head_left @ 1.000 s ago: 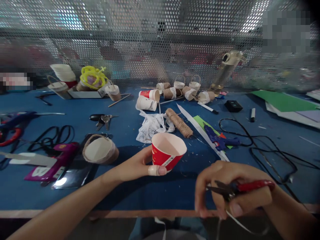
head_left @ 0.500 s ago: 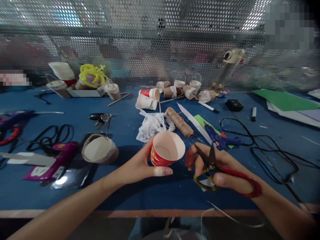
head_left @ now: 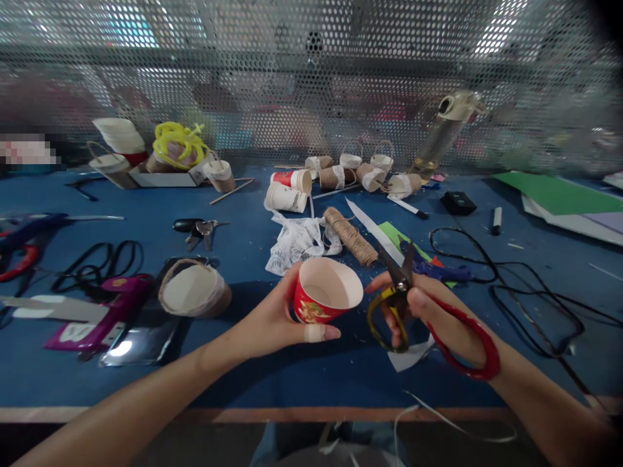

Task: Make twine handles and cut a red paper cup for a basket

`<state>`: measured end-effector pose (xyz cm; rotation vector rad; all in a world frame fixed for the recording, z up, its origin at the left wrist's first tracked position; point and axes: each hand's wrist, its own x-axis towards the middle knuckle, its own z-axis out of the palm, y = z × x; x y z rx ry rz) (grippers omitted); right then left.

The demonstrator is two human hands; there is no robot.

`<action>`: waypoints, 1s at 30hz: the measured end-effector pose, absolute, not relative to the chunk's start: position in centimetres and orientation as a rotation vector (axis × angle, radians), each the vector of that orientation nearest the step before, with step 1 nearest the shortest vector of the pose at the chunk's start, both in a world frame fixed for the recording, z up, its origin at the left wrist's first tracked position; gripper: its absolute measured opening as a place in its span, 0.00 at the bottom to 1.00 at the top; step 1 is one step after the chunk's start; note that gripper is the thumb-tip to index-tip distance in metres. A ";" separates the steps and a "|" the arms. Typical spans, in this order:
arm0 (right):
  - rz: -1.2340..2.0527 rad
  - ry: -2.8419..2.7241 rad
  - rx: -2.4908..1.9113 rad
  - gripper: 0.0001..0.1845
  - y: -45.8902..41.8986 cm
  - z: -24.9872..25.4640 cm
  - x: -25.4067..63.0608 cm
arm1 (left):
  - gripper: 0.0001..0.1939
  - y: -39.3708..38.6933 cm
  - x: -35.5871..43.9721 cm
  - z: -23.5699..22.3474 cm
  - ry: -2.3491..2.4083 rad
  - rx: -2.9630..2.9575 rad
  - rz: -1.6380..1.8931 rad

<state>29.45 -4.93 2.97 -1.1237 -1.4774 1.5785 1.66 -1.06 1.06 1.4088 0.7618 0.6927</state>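
A red paper cup (head_left: pixel 315 305) with a gold print and a white inside is tilted a little, its mouth facing up. My left hand (head_left: pixel 280 311) grips it from the left, the bandaged thumb in front. In my right hand (head_left: pixel 428 301) are scissors (head_left: pixel 400 285) with one red and one yellow handle loop, their dark blades parted and pointing away from me. The blades stand to the right of the cup, apart from it. Under the scissors a white paper scrap (head_left: pixel 411 355) lies on the blue table.
Behind the cup lie white lace ribbon (head_left: pixel 294 243) and a twine roll (head_left: pixel 349 237). A twine-handled cup (head_left: pixel 195 292) and purple glue gun (head_left: pixel 109 318) are at the left. A blue glue gun (head_left: pixel 448 271) and black cable (head_left: pixel 530 266) lie right. A perforated metal screen (head_left: pixel 272 97) closes the back.
The scissors have turned in my right hand, blades more upright, handle loops spread wider. More of the white scrap shows. The cup has shifted slightly right and down with my left hand.
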 end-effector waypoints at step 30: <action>0.948 -1.775 -1.296 0.16 -4.8 1.6 27.1 | 0.35 -1.2 2.5 1.3 0.785 1.553 0.697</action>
